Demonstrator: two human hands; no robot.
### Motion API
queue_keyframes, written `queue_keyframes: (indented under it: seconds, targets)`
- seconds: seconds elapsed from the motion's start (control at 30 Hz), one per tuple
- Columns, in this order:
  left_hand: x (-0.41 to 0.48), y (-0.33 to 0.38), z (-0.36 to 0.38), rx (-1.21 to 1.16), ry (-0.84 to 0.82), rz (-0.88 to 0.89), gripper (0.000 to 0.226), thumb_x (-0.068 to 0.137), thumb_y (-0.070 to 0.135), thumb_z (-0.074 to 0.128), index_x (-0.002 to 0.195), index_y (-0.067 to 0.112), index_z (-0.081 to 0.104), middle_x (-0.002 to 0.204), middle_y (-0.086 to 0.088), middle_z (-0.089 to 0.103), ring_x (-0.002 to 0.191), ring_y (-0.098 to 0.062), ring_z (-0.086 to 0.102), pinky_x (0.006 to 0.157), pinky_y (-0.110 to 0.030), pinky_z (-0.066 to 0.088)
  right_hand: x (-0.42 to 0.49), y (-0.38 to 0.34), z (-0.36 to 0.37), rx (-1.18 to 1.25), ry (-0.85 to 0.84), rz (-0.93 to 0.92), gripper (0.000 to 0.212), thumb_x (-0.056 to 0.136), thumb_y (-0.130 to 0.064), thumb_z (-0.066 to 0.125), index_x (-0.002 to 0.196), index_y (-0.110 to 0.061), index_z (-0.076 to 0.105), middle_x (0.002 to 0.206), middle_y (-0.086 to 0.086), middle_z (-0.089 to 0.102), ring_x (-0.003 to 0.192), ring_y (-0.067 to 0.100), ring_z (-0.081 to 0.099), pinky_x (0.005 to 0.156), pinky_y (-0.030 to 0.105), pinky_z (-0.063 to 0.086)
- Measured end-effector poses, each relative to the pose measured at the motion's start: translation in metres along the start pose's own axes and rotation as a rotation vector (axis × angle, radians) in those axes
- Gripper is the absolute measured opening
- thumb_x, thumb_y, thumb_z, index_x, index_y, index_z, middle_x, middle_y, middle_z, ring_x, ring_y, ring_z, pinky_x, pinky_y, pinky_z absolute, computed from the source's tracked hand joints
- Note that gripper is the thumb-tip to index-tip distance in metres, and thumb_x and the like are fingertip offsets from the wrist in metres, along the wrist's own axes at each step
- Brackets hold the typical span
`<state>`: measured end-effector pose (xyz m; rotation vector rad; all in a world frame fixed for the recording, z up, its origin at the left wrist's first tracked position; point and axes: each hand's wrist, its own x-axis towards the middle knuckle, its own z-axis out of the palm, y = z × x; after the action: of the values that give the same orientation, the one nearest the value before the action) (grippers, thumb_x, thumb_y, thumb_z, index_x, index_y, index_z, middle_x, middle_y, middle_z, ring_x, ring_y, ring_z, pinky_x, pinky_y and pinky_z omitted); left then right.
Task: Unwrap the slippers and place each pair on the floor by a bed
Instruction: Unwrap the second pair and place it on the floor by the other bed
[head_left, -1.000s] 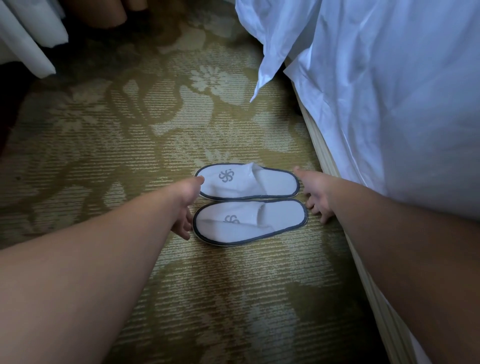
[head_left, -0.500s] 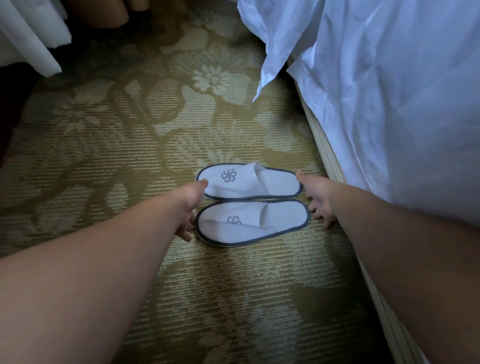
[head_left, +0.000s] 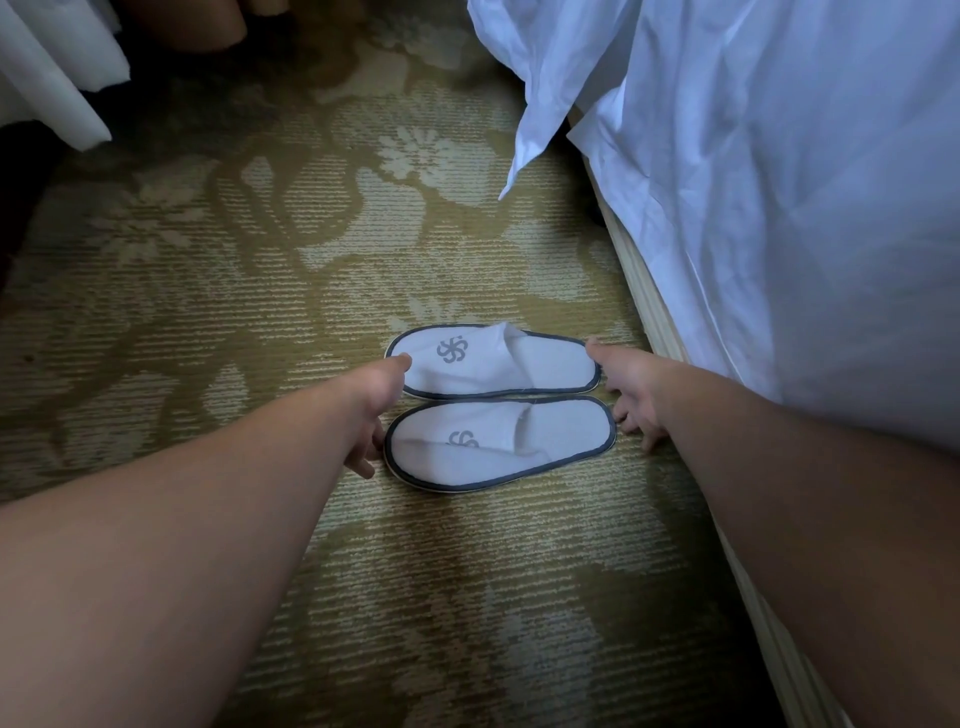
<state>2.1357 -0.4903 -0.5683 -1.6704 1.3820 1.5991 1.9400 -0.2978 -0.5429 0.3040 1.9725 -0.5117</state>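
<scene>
Neither grip is closed on anything as far as I can see: the left hand (head_left: 376, 410) has its fingers loosely spread and curled down at the toe ends of the slippers, thumb tip resting on the rim of the far slipper (head_left: 493, 361), the other fingers down by the toe of the near slipper (head_left: 501, 441). Between the two hands the pair lies flat on the patterned carpet (head_left: 208, 312), side by side and edges nearly touching, toes toward the left grip, heels toward the right, logos up. No wrapper shows on them or anywhere around. At the heel ends the right hand (head_left: 631, 395) is open too, fingers splayed on the carpet, thumb against the far heel. Just beyond that hand runs the bed base (head_left: 649, 306) with white bedding (head_left: 779, 208) hanging over it. I'd judge this pair unwrapped and set by the bed, only being squared up; whether another pair remains I cannot tell.
</scene>
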Motion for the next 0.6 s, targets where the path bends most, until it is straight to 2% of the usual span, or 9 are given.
queue_keyframes:
  seconds: [0.1,0.2,0.27,0.33,0.37,0.4,0.43,0.5,0.6]
  targets:
    - [0.0,-0.001,-0.001,0.048,0.019,0.019,0.086,0.085,0.075,0.031,0.152,0.022,0.021,0.122,-0.028,0.048,0.072,-0.034,0.048,0.078,-0.056,0.041,0.002,0.001,0.0,0.036,-0.001,-0.018,0.1,0.08,-0.083,0.036,0.156,-0.022,0.012,0.159,0.019,0.023,0.146,0.035,0.022,0.114,0.057,0.015]
    - [-0.001,-0.002,-0.001,0.072,0.019,0.027,0.084,0.085,0.075,0.031,0.151,0.024,0.022,0.129,-0.027,0.048,0.081,-0.035,0.047,0.077,-0.056,0.039,0.0,0.002,0.001,0.075,0.018,-0.045,0.091,0.085,-0.077,0.038,0.155,-0.023,0.018,0.159,0.015,0.024,0.144,0.031,0.027,0.114,0.054,0.02]
    - [-0.004,-0.003,-0.002,0.067,0.014,0.026,0.083,0.086,0.074,0.032,0.151,0.023,0.023,0.133,-0.026,0.048,0.088,-0.036,0.047,0.078,-0.056,0.039,-0.001,0.003,0.001,0.074,0.039,-0.068,0.084,0.088,-0.073,0.039,0.152,-0.02,0.026,0.154,0.012,0.036,0.132,0.03,0.044,0.106,0.052,0.034]
    - [-0.008,-0.003,-0.002,0.066,0.011,0.031,0.082,0.087,0.074,0.031,0.151,0.023,0.022,0.137,-0.024,0.045,0.105,-0.04,0.048,0.081,-0.057,0.039,-0.005,0.004,0.003,0.077,0.088,-0.124,0.069,0.093,-0.066,0.042,0.143,-0.017,0.04,0.121,0.01,0.06,0.082,0.023,0.061,0.066,0.036,0.056]
    - [-0.011,-0.004,-0.003,0.066,0.011,0.037,0.082,0.088,0.073,0.031,0.151,0.023,0.022,0.142,-0.023,0.042,0.117,-0.041,0.046,0.086,-0.059,0.038,-0.006,0.005,0.005,0.06,0.122,-0.153,0.062,0.095,-0.061,0.043,0.138,-0.017,0.045,0.099,0.007,0.061,0.064,0.019,0.056,0.044,0.028,0.052]
    - [-0.014,-0.004,-0.004,0.063,0.013,0.044,0.082,0.088,0.073,0.031,0.152,0.023,0.022,0.148,-0.02,0.038,0.127,-0.04,0.041,0.093,-0.061,0.035,-0.009,0.005,0.008,0.056,0.143,-0.177,0.058,0.096,-0.058,0.045,0.135,-0.015,0.048,0.089,0.006,0.06,0.062,0.019,0.056,0.037,0.023,0.05]
    - [-0.017,-0.005,-0.004,0.06,0.015,0.053,0.082,0.089,0.073,0.031,0.152,0.022,0.021,0.152,-0.018,0.033,0.134,-0.038,0.036,0.1,-0.062,0.03,-0.01,0.003,0.012,0.053,0.145,-0.201,0.061,0.096,-0.057,0.046,0.136,-0.011,0.048,0.096,0.009,0.062,0.073,0.023,0.061,0.048,0.023,0.056]
    - [-0.025,-0.006,-0.008,0.054,0.015,0.08,0.082,0.09,0.071,0.032,0.153,0.02,0.02,0.156,-0.016,0.027,0.14,-0.038,0.029,0.108,-0.061,0.022,-0.013,-0.002,0.022,0.051,0.132,-0.241,0.07,0.093,-0.06,0.049,0.141,-0.009,0.045,0.129,0.014,0.058,0.108,0.032,0.061,0.09,0.038,0.055]
    - [-0.037,-0.008,-0.02,0.063,0.007,0.141,0.077,0.095,0.066,0.031,0.154,0.017,0.019,0.158,-0.015,0.024,0.142,-0.037,0.025,0.111,-0.053,0.022,-0.027,-0.012,0.037,0.028,0.124,-0.275,0.078,0.087,-0.066,0.052,0.142,-0.011,0.044,0.142,0.013,0.05,0.123,0.035,0.053,0.105,0.048,0.044]
